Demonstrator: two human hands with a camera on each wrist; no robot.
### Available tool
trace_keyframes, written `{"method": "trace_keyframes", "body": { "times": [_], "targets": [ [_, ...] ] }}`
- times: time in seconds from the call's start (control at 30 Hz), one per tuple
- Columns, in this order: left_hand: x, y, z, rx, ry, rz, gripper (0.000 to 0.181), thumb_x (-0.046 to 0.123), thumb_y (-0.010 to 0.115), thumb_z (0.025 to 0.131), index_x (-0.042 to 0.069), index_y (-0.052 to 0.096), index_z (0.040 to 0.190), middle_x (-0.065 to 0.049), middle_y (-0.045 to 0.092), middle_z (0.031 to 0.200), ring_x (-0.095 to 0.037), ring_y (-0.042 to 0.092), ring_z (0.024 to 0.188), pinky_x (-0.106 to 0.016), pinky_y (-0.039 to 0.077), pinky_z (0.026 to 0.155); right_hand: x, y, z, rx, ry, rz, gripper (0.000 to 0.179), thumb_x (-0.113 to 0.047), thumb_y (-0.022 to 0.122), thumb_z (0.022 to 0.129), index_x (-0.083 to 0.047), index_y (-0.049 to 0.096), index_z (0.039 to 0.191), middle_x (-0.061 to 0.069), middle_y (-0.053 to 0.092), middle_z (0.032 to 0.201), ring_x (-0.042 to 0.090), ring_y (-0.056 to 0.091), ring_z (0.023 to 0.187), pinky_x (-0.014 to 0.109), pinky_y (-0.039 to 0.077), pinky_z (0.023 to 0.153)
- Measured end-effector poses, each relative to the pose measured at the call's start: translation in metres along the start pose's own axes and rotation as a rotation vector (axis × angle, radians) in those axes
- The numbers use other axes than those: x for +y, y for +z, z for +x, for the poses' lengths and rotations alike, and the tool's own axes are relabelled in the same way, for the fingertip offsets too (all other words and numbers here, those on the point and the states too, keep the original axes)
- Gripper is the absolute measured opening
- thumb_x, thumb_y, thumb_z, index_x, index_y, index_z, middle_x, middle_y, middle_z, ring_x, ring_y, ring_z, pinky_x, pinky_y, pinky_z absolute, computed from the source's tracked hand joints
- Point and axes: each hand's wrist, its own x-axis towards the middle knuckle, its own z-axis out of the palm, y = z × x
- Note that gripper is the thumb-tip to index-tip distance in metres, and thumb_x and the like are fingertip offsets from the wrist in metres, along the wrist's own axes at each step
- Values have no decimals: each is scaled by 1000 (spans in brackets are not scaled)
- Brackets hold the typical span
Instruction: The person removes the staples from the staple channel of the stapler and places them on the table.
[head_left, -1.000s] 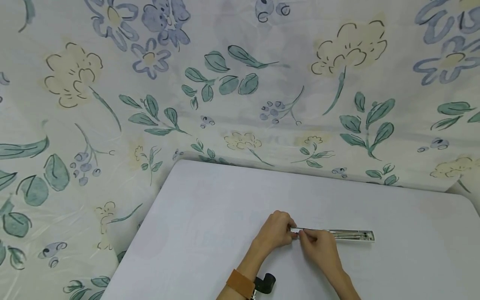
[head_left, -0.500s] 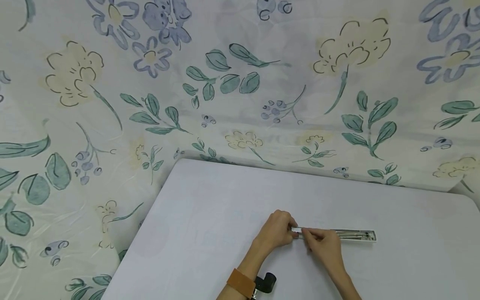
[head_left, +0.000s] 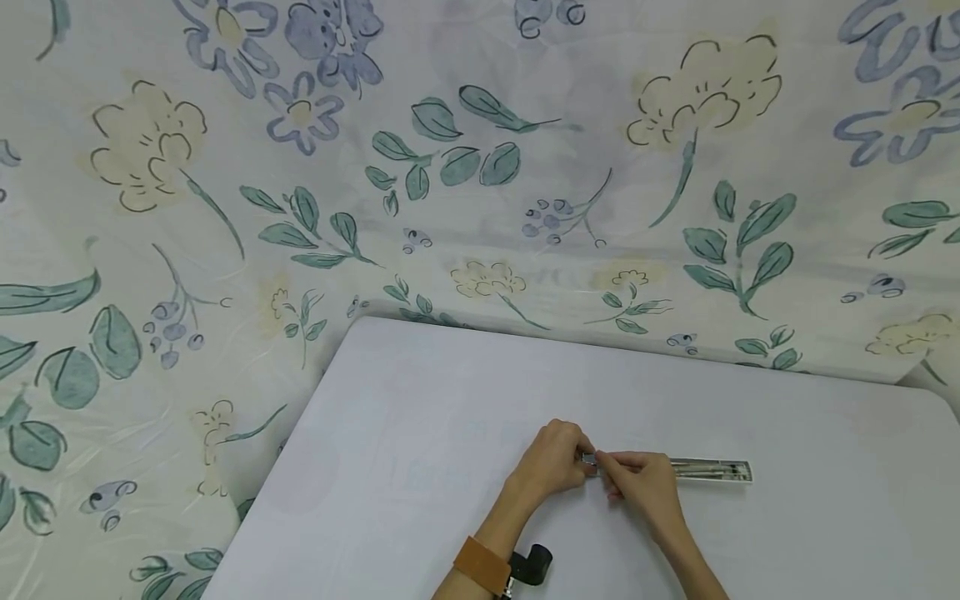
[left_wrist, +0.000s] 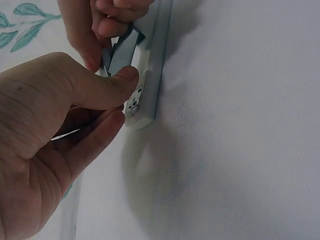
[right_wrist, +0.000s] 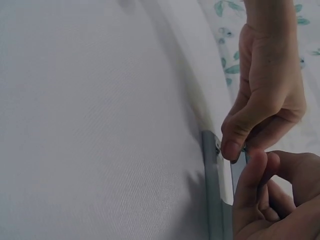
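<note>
A long narrow case (head_left: 712, 470), clear-topped with thin rods inside, lies lengthwise on the white table. Its near end, in the left wrist view, carries a small black-and-white cartoon print (left_wrist: 134, 98). Beside that end, a flat grey strip (left_wrist: 122, 55) sits tilted along the case. My left hand (head_left: 551, 462) pinches the strip between thumb and fingers. The right hand (head_left: 648, 492) holds the same strip a little farther along, its fingertips close to the left ones and partly covering the case. In the right wrist view the strip (right_wrist: 239, 170) shows between both hands.
The white tabletop (head_left: 420, 442) runs up to a floral cloth (head_left: 570, 167) behind and at the left. A brown band (head_left: 482, 567) circles the left wrist, with a black device (head_left: 532, 567) on its inner side.
My right fingertips first moved slightly right, then back left toward the left hand. The strip's visible face turned from a thin edge to bright white, then grey. My left hand stays put.
</note>
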Motion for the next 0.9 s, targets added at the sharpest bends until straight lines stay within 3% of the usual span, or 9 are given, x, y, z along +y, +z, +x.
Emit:
{"method": "trace_keyframes", "body": {
  "times": [0.43,0.9],
  "targets": [
    [-1,1,0,4,-10,-22,18,2,84,80,3,82,97,-4,76,83,1,47,60,-11,40,55,-2,0,1,-17,33,62,24,-8,72,94,15,73,102,4,69,67,7,61,54,18,55,55],
    [0,0,1,-3,-22,-11,18,3,85,78,3,81,96,-4,77,85,1,48,61,-11,41,56,-2,-15,-5,-2,101,71,32,-16,73,95,13,72,109,-1,68,68,7,61,59,19,56,58]
  ]
}}
